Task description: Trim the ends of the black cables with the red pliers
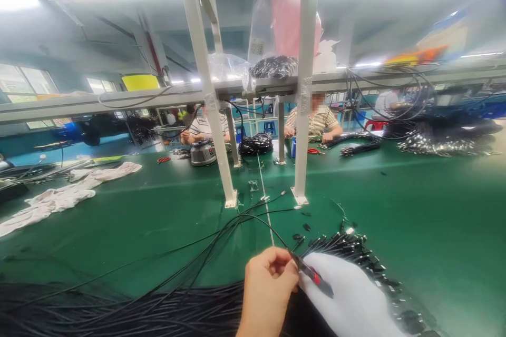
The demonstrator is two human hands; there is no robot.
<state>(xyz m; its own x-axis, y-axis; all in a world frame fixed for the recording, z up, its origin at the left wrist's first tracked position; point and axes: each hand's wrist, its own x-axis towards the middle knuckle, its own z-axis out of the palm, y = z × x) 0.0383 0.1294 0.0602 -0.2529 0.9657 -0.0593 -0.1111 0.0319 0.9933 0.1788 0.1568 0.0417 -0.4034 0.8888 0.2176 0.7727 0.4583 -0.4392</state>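
Both hands on one black cable, low at the near edge of the green table.

The bare left hand (pixel 265 289) pinches the cable (pixel 253 217) between thumb and fingertips; the gloved right hand (pixel 348 300) is closed on its connector end (pixel 312 275) (a red spot shows there). The cable arcs away toward the white frame legs (pixel 221 168). Just beyond the glove lies a row of connectors (pixel 356 247); a thick bundle of cables (pixel 118 310) crosses the near edge. White cloths (pixel 59 197) lie far left. Across the table, two people sit.
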